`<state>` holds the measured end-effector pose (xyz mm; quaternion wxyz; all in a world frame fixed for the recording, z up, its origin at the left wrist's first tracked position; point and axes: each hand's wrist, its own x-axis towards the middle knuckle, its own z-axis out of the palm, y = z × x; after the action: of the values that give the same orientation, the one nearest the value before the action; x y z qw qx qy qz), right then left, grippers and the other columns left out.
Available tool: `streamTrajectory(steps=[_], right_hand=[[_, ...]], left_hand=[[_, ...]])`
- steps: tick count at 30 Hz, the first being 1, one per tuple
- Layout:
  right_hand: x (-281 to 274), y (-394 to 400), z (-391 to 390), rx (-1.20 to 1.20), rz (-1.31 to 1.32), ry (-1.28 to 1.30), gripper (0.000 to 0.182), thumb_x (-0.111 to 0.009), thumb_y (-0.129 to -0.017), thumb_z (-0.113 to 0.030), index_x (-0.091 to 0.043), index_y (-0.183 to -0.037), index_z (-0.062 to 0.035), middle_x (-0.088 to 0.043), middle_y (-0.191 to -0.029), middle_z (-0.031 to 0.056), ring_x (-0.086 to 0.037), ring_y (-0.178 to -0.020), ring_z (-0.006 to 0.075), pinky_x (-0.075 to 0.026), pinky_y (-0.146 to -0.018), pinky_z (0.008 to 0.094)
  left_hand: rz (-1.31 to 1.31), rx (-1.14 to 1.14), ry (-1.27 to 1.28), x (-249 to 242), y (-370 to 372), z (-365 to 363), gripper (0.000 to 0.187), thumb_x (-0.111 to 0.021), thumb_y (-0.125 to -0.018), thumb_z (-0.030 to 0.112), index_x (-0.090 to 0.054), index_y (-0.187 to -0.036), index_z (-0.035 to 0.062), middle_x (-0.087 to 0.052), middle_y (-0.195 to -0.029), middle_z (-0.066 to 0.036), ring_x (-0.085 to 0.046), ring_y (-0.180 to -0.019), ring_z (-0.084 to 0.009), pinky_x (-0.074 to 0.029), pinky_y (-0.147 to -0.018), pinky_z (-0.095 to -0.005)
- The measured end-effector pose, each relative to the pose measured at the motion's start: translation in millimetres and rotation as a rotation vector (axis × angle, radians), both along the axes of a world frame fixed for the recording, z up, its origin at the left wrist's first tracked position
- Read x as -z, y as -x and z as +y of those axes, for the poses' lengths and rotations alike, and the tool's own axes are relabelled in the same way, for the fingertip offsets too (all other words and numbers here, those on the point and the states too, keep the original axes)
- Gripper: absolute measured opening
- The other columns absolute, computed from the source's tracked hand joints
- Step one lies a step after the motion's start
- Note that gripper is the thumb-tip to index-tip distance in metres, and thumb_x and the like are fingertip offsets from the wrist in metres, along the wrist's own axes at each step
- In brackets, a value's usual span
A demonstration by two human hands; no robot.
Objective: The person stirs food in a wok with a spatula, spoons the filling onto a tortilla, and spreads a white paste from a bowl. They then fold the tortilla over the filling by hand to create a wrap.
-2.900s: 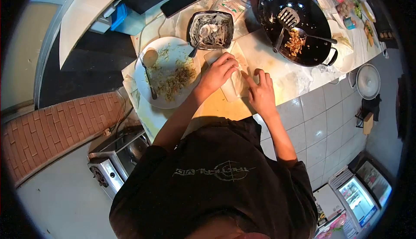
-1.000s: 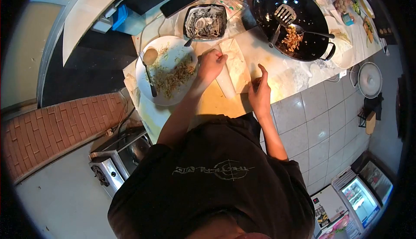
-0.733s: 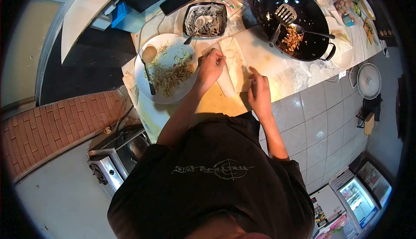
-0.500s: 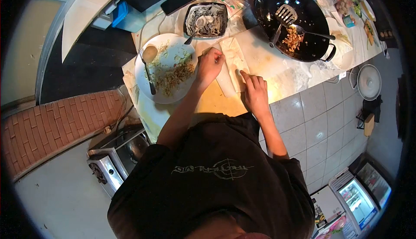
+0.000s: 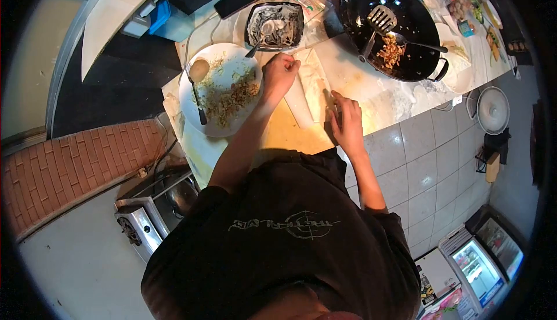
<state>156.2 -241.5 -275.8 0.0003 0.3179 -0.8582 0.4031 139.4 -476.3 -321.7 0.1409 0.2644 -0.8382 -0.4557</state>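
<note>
A pale, folded pastry sheet (image 5: 314, 79) lies lengthwise on the worktop between my two hands. My left hand (image 5: 279, 77) is at its upper left edge, fingers curled and pressed together; whatever they hold there is hidden. On the sheet's right side rests my right hand (image 5: 348, 124), open, its fingers stretched out beside the sheet's edge. Left of my left hand is a white plate (image 5: 188, 102) with shredded filling (image 5: 229, 102) and a spoon (image 5: 199, 91). Just above, a black square bowl (image 5: 301, 21) contains white paste and a spoon (image 5: 254, 48).
A black wok (image 5: 419, 18) at the upper right holds a slotted spatula (image 5: 382, 20), another utensil and browned pieces (image 5: 390, 53). A phone (image 5: 241, 0) and a blue-lidded container (image 5: 168, 23) are at the back. The worktop's front edge (image 5: 400, 122) runs beyond my right hand.
My left hand has shifted slightly up along the pastry sheet's edge. My right hand's fingers have moved off the sheet's surface to its right side.
</note>
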Motion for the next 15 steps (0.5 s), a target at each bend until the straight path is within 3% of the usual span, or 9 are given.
streamTrajectory(steps=[5,10,12,15], right_hand=[[2.5,-3.9,-1.9,-0.065,0.123,-0.160,0.055,-0.061,-0.077,0.005,-0.052,-0.130,-0.0058,-0.059,-0.103,0.0127,-0.053,-0.097,0.0308,-0.042,-0.088,0.0410],[2.4,-6.0,-2.3,-0.049,0.045,-0.096,0.055,-0.060,-0.078,0.006,-0.052,-0.130,-0.0064,-0.058,-0.100,0.0119,-0.053,-0.095,0.0295,-0.041,-0.087,0.0393],[-0.5,-7.2,-1.8,-0.065,0.025,-0.086,0.054,-0.059,-0.078,0.006,-0.052,-0.130,-0.0066,-0.058,-0.099,0.0117,-0.054,-0.094,0.0290,-0.041,-0.087,0.0388],[-4.4,-3.8,-3.8,-0.056,-0.029,-0.028,0.051,-0.057,-0.081,0.007,-0.051,-0.130,-0.0053,-0.057,-0.099,0.0135,-0.054,-0.093,0.0295,-0.043,-0.088,0.0385]], left_hand=[[0.004,0.012,-0.066,8.8,3.5,-6.9,0.025,-0.073,-0.081,0.025,-0.068,-0.088,0.0018,-0.070,-0.078,-0.011,-0.068,-0.071,-0.0214,-0.052,-0.068,-0.0320],[-0.007,0.018,-0.111,8.0,2.5,-6.8,0.022,-0.073,-0.080,0.024,-0.070,-0.088,0.0030,-0.070,-0.079,-0.010,-0.068,-0.072,-0.0216,-0.052,-0.069,-0.0317],[0.000,0.058,-0.043,8.2,1.4,-5.5,0.019,-0.071,-0.083,0.020,-0.068,-0.089,0.0025,-0.067,-0.080,-0.007,-0.063,-0.072,-0.0159,-0.050,-0.069,-0.0288],[0.059,0.072,0.036,7.8,0.6,-2.6,0.016,-0.070,-0.083,0.016,-0.067,-0.090,0.0023,-0.067,-0.082,-0.008,-0.065,-0.074,-0.0169,-0.051,-0.069,-0.0294]])
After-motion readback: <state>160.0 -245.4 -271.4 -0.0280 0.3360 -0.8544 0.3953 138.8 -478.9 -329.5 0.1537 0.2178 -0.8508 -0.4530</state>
